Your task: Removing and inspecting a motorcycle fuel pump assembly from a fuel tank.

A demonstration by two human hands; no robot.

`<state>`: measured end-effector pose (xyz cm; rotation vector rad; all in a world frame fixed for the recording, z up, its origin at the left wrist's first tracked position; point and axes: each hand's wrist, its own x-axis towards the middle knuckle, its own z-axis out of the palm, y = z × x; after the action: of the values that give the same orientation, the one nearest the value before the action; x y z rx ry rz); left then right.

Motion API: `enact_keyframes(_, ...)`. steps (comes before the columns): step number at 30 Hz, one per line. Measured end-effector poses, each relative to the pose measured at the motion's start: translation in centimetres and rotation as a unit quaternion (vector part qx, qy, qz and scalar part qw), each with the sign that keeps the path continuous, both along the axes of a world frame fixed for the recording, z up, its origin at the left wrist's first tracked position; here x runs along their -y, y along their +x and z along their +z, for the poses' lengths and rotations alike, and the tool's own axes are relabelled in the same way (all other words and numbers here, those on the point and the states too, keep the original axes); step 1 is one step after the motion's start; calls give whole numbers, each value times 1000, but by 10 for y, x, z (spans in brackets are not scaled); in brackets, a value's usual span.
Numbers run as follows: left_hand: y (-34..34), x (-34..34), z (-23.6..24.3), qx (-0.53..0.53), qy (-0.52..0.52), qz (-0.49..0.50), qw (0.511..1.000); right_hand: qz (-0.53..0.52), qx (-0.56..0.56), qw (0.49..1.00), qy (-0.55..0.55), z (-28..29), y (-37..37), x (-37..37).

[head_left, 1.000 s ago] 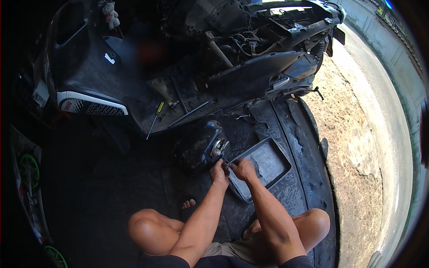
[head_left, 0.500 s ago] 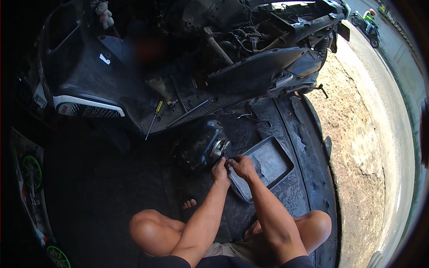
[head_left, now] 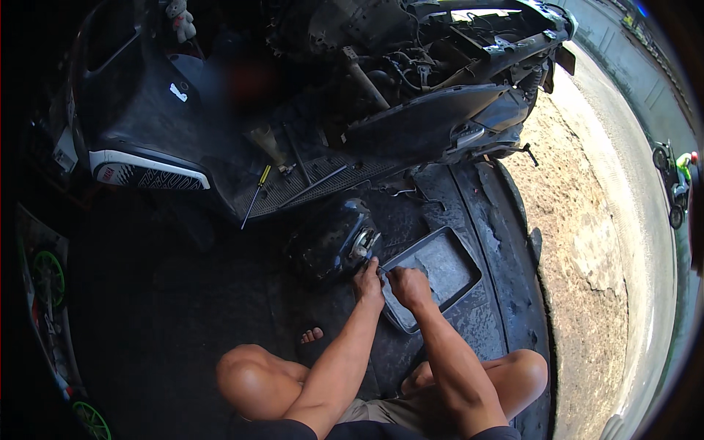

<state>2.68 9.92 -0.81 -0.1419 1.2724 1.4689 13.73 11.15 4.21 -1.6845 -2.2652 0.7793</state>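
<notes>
A rounded black tank point(head_left: 326, 238) rests on the dark floor mat, with a metal fitting point(head_left: 364, 243) on the side facing right. Just below that fitting, my left hand point(head_left: 369, 286) is closed, thumb up, in a pinch. My right hand point(head_left: 411, 287) is curled into a fist beside it, over the left rim of a shallow metal tray point(head_left: 449, 268). Whatever small thing the fingers hold is too dark and tiny to make out. The two hands nearly touch each other.
A partly stripped scooter point(head_left: 425, 121) stands beyond the tank. On its footboard lie a yellow-handled screwdriver point(head_left: 258, 189), a brush point(head_left: 265, 144) and metal rods point(head_left: 317, 185). A bent metal tool point(head_left: 422, 195) lies on the mat. A toy-like vehicle with green wheels point(head_left: 48, 279) is at far left.
My right hand has shifted slightly right and toward me, its fingers curling tighter. My left hand has moved a little right. Out on the road, a motorbike rider has travelled down the right edge.
</notes>
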Motion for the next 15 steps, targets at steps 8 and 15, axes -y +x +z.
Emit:
enact_keyframes(8, -1, -14, 0, 4, -12, 1, 1000, -128, -316, 844, -415, 9, 13, -19)
enact_keyframes(15, -34, -11, -12, -71, -31, 25, 997, 115, -80, 990, -6, -3, -26, -18)
